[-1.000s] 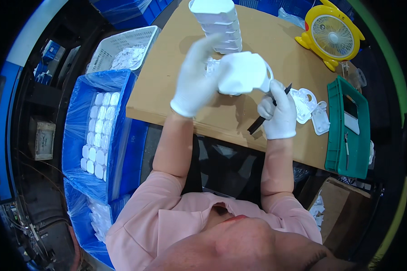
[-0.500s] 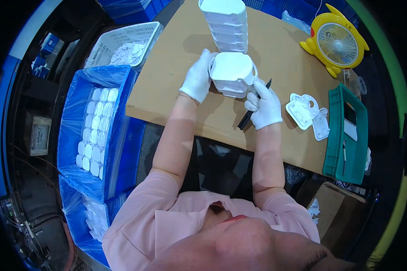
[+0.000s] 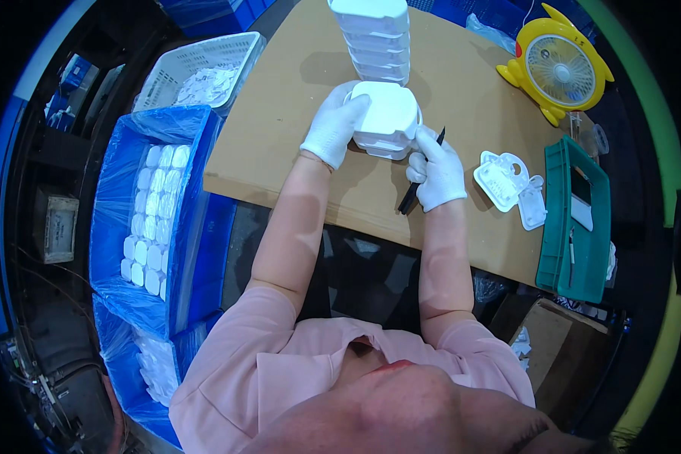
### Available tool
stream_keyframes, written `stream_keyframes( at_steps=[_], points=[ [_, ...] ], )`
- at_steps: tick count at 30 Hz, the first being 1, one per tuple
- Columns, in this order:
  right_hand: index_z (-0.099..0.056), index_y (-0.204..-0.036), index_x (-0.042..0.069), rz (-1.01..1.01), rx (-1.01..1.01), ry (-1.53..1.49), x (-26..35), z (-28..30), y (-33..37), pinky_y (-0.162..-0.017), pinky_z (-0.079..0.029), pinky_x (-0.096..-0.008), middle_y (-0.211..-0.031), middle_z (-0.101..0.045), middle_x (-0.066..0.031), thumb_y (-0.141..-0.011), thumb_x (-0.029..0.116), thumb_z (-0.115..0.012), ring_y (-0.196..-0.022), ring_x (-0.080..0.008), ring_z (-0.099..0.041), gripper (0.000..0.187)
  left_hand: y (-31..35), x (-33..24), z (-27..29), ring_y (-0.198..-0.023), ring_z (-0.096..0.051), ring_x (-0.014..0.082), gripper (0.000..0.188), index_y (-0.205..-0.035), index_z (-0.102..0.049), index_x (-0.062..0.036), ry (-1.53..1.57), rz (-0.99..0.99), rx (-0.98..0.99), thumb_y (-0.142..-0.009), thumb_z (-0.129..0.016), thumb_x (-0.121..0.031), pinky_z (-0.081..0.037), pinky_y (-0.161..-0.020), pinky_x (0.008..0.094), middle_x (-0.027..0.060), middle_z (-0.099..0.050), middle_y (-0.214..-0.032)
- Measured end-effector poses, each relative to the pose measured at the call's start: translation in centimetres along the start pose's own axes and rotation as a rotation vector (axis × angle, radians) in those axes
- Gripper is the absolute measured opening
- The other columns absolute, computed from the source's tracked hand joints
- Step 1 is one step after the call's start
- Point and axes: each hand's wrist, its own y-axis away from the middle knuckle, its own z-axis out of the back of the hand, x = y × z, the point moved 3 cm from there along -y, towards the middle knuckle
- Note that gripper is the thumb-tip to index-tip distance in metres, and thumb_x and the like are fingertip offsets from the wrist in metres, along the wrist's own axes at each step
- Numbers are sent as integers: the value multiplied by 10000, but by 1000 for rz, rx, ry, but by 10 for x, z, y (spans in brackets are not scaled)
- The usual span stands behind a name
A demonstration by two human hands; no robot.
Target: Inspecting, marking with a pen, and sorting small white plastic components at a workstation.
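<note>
A short stack of white plastic boxes [image 3: 387,113] with rounded corners stands on the cardboard-covered table before me. My left hand [image 3: 331,127], in a white glove, grips its left side, with the thumb over the top of the uppermost box. My right hand [image 3: 439,172], also gloved, has its fingers curled round a slim black pen-like tool [image 3: 409,198]. The tool slants past both sides of the fist, and its exact kind is unclear. The right thumb and forefinger touch the stack's right edge. Directly behind rises a taller stack of matching white boxes [image 3: 377,45].
White plastic pieces [image 3: 499,181] lie right of my hand, beside a green tray [image 3: 550,219]. A yellow fan [image 3: 533,94] stands far right. At left are a blue lined crate [image 3: 113,189] of wrapped white parts and a white basket [image 3: 242,57]. The table's near edge crosses below my hands.
My left thumb has come from the stack's side onto the top of the uppermost box. The right hand keeps the black tool beside the stack. The whole view has shifted slightly.
</note>
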Motion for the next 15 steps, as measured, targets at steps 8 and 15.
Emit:
stream_keyframes(
  at_steps=[8,15],
  points=[
    [-600,-1141,23,125,-90,211,4,-9,7,-394,-216,-201,-620,-451,69,-892,171,-634,-433,-11,-307,292,1,0,-1,-1106,-578,211,454,-1317,-479,21,-59,-31,0,-903,-558,-147,-477,-921,326,132,-586,-1216],
    [-594,-1136,22,120,-55,306,6,-14,6,-388,-211,-197,-589,-412,90,-887,170,-636,-426,-4,-303,292,-2,1,-1,-1145,-560,228,459,-1339,-458,24,-41,-13,1,-903,-520,-105,-452,-967,339,143,-576,-1236]
  ],
)
